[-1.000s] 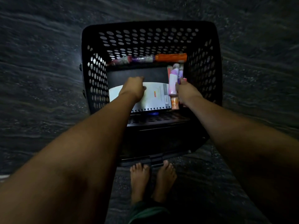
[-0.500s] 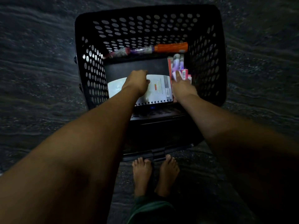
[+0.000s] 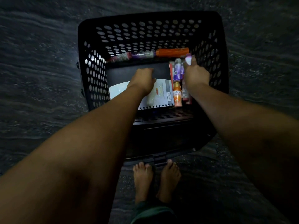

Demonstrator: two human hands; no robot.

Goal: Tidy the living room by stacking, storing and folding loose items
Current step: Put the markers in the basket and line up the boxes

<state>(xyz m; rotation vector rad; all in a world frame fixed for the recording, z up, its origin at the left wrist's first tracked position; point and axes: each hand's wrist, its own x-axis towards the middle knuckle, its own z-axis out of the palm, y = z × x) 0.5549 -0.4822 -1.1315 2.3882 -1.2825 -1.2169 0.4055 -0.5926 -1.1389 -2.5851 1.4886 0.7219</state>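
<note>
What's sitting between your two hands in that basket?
In the head view, a purple bottle and an orange bottle lie between the left hand and right hand.

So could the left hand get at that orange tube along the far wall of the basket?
Probably yes. The left hand rests on the spiral notebook, and the orange tube lies uncovered just beyond it at the far wall of the basket, with nothing between.

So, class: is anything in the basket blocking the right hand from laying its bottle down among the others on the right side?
Partly. The right hand holds a white-capped bottle above a strip already packed with the purple bottle and orange bottle. The spiral notebook fills the middle, so little bare floor shows there.
</note>
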